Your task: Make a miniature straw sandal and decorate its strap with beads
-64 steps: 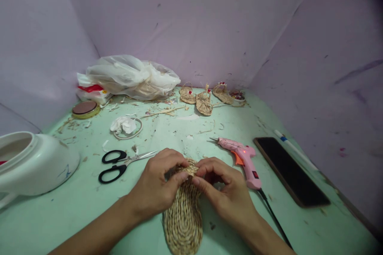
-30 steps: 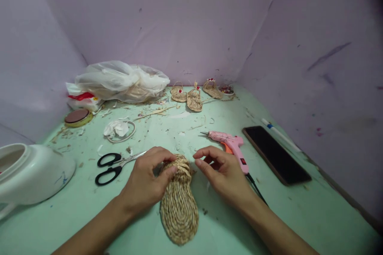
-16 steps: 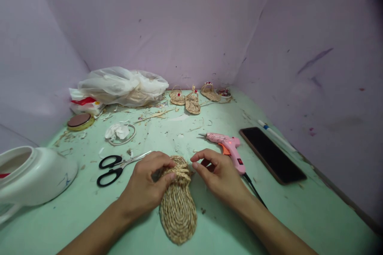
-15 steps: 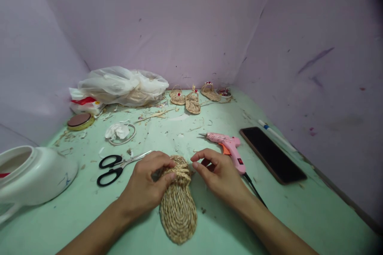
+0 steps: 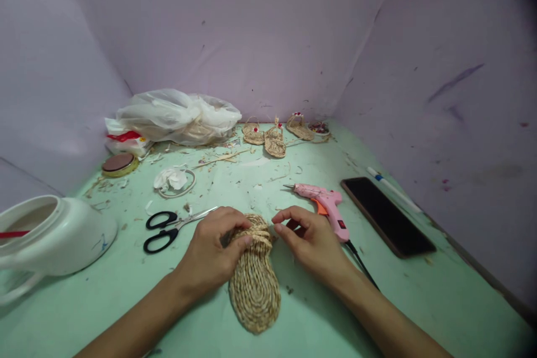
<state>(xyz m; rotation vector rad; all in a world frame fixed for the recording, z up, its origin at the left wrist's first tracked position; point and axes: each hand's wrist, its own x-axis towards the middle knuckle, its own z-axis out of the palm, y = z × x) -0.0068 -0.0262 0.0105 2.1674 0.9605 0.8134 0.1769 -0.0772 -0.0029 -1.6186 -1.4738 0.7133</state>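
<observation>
A woven straw slipper sole (image 5: 255, 291) lies on the green table in front of me, its coiled rows pointing toward me, with braided straps (image 5: 260, 233) across the far part. My left hand (image 5: 218, 243) grips the straps' left side between thumb and fingers. Just off the right edge of the straps, my right hand (image 5: 308, 238) has its thumb and index fingertips close together in a pinch. Whatever is between them, if anything, is too small to make out. The pink glue gun (image 5: 325, 201) lies beyond the right hand, and black-handled scissors (image 5: 174, 227) lie left of the slipper.
A phone (image 5: 386, 215) and a white pen (image 5: 394, 190) lie at the right. At the left are a white pot (image 5: 84, 235), a round tin (image 5: 119, 164) and crumpled tissue (image 5: 170, 179). Small straw slippers (image 5: 274, 142) and a plastic bag (image 5: 180, 117) sit by the back wall.
The whole view has shifted slightly, so things appear a little farther right. Both hands keep nearly the same pose at the slipper.
</observation>
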